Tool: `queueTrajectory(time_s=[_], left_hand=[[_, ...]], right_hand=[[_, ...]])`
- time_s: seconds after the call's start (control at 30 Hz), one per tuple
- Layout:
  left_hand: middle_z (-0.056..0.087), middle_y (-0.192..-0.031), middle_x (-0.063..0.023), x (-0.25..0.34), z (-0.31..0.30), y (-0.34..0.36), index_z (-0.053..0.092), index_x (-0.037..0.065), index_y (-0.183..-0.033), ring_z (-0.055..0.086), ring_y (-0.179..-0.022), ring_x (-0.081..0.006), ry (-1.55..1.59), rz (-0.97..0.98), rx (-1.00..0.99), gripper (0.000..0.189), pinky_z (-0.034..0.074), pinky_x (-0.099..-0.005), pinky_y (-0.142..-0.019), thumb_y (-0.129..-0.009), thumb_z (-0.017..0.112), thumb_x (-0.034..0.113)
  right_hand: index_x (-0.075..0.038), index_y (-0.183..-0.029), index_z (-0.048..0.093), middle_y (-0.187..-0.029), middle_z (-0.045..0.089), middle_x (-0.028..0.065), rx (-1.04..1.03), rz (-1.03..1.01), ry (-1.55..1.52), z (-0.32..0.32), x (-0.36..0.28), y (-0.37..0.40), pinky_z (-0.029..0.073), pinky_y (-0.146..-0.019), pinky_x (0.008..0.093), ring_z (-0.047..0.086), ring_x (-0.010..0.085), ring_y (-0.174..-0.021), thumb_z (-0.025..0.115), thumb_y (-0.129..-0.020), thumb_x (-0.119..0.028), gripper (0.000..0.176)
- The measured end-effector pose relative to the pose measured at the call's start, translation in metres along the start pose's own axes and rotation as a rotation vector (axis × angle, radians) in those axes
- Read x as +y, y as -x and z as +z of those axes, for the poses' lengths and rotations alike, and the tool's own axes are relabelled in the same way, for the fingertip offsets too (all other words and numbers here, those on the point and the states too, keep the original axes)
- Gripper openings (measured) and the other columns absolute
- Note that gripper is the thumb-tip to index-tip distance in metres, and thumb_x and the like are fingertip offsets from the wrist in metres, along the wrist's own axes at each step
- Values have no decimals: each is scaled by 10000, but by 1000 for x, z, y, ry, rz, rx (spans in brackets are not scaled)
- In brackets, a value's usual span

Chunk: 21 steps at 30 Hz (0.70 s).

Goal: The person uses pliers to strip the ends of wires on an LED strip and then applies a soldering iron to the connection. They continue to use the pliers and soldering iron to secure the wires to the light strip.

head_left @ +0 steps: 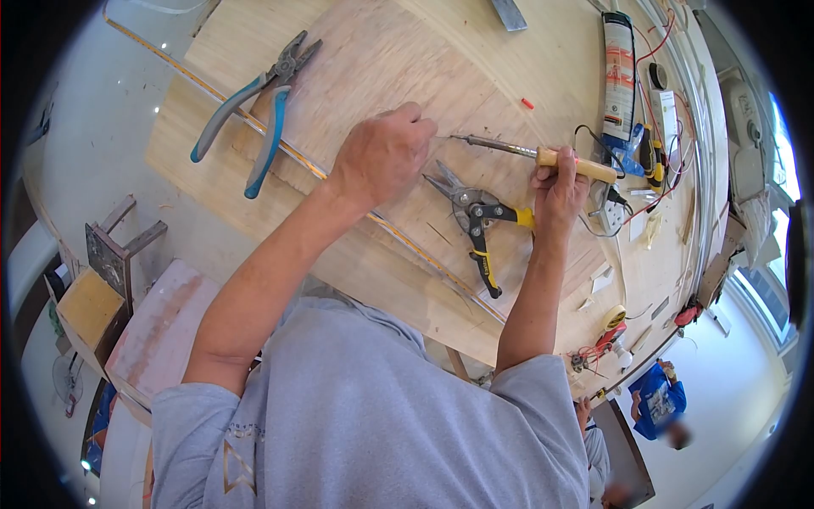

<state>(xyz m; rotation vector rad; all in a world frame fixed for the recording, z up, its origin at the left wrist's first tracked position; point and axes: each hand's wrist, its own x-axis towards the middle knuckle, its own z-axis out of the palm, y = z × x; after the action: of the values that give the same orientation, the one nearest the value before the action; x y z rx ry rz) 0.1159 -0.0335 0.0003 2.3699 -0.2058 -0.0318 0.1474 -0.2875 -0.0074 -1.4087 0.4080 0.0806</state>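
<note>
My right hand [559, 192] grips the wooden handle of a soldering iron [526, 152], whose metal tip points left toward my left hand [381, 155]. My left hand is closed, fingertips pinched on something thin at the iron's tip; what it pinches is too small to tell. Both hands rest over a plywood board [373, 68]. Yellow-and-black tin snips [476, 222] lie on the board just below and between the hands. A long thin LED strip [280, 148] runs diagonally across the board under my left wrist.
Blue-handled pliers [254, 106] lie on the board at upper left. A cylindrical tube [619, 76], wires [657, 51] and small parts crowd the right edge. A wooden stool [157, 335] stands lower left. A person in blue [657, 399] is at lower right.
</note>
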Motion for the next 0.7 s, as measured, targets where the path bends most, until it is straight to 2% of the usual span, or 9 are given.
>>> queueTrajectory(time_s=[0.7], left_hand=[[529,-777,-103,1,-1,0,577,65,-783,588,-692,-319,-9,7,4,52,487,-394,-594,-775,627,80]], right_hand=[[13,-842,599,-610,552,52,2,9,54,0,-2,1,376,-447,220,477,106,-479,546,-942,-217,256]])
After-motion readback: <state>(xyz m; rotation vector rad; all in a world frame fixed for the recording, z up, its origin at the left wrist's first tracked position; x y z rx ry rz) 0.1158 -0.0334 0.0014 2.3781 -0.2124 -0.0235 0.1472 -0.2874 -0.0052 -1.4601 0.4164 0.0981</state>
